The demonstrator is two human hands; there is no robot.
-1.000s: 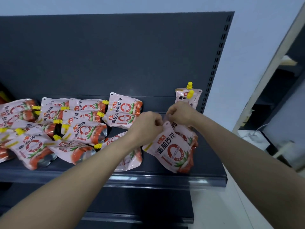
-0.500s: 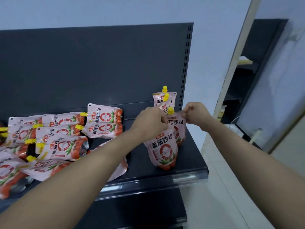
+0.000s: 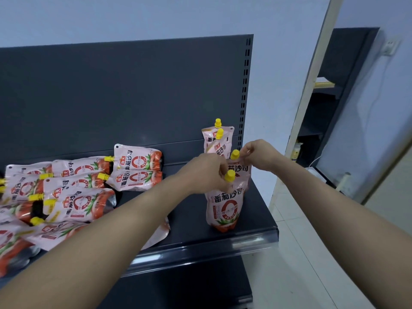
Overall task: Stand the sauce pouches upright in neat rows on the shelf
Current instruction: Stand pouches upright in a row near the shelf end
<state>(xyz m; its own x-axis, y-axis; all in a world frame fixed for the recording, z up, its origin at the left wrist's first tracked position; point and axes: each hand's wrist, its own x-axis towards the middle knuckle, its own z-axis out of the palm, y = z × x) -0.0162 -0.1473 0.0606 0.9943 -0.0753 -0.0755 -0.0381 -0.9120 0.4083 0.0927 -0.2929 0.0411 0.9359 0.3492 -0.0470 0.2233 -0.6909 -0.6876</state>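
The front pouch [image 3: 225,204] stands upright near the right end of the shelf [image 3: 256,221], low and right of centre in the frame, close to the front lip. Our left hand [image 3: 207,172] grips its top edge, fingers curled beside the yellow cap [image 3: 229,176]. Our right hand [image 3: 256,155] pinches the top of the next pouch [image 3: 239,169], just behind and touching it. Two more pouches [image 3: 217,139] stand behind that, back to the dark panel [image 3: 133,97], so we count one row of four.

That row looks nearly done; both hands are on it, so we judge it is being squared up. Most of the work is left: the pile [image 3: 78,204] at the left of the frame, a dozen pouches or more, lies flat, overlapping, caps pointing different ways. One flat pouch [image 3: 160,230] shows under our left forearm.

A second ago the front pouch leaned tilted between our hands with a flat pouch close beside it. Half a second ago it was on its base, its cap hidden by the left hand. Now the cap shows, and both grips are unchanged. The shelf also sits further left in the frame than a second ago, so less of the pile shows.
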